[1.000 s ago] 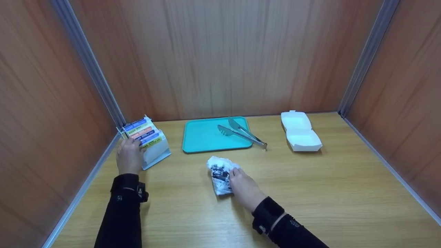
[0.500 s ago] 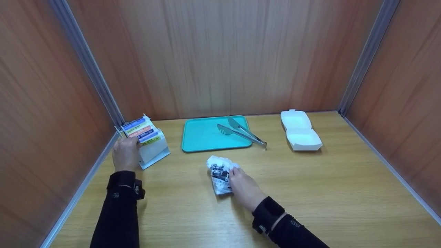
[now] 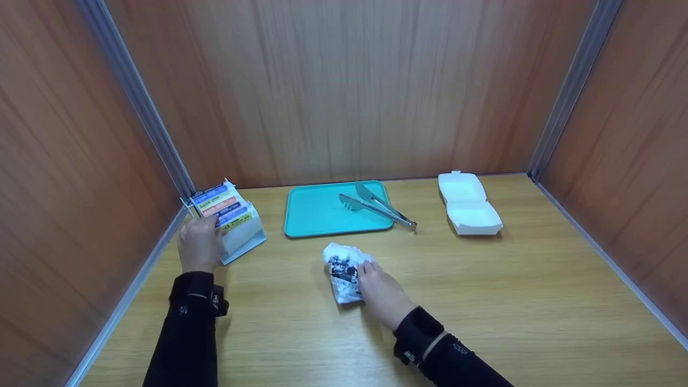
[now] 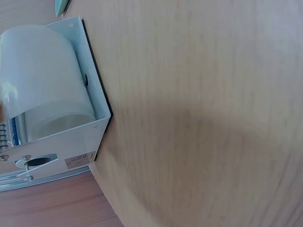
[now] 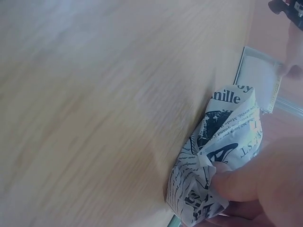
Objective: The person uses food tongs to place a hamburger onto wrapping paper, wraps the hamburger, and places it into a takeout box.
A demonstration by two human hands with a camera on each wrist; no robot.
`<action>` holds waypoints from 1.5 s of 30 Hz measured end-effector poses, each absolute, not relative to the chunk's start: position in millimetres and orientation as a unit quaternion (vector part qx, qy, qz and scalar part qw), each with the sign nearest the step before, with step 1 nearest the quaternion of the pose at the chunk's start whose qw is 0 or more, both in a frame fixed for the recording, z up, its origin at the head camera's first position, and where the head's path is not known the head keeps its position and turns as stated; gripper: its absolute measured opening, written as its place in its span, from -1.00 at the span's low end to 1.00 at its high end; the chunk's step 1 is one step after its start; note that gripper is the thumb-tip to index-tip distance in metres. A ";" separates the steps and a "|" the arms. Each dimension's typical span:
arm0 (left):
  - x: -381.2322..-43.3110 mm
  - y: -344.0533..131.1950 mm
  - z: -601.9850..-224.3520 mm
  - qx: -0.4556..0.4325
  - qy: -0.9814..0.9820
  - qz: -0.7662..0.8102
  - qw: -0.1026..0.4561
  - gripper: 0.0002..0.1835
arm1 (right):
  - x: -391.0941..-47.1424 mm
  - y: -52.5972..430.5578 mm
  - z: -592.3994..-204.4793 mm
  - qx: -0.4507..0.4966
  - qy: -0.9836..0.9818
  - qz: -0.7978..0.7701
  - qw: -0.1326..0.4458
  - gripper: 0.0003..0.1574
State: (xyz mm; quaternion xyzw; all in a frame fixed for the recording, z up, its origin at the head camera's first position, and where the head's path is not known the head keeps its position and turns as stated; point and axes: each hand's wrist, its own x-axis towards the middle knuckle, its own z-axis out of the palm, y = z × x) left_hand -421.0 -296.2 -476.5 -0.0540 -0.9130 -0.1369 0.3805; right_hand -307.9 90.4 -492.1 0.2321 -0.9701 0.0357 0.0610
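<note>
My right hand [image 3: 384, 293] pinches a wrapped package [image 3: 344, 273] in newsprint-style paper, standing on the table at the middle. In the right wrist view the thumb presses into a fold of the paper package [image 5: 215, 156]; its contents are hidden. Over at the left, my left hand [image 3: 200, 244] is at the front left corner of a label dispenser [image 3: 242, 236] with coloured stripes on top. The left wrist view shows the dispenser's white roll [image 4: 47, 66] inside a metal frame. Only a sliver of that hand shows there, and its fingertips are hidden.
A turquoise tray [image 3: 312, 215] lies by the back wall, with metal tongs [image 3: 389, 211] resting partly on it and sticking out past its right edge. An opened white clamshell box [image 3: 473, 212] stands at the right. Wood panels [image 3: 349, 91] enclose the table on three sides.
My left hand drew slightly back and left, then came forward again at the dispenser. My right hand and the paper package have hardly moved.
</note>
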 end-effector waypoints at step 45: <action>-428.8 -292.4 -477.5 -0.058 -0.919 -0.111 0.374 -0.69 | -310.2 91.2 -492.2 0.225 -0.972 0.044 0.054 -0.40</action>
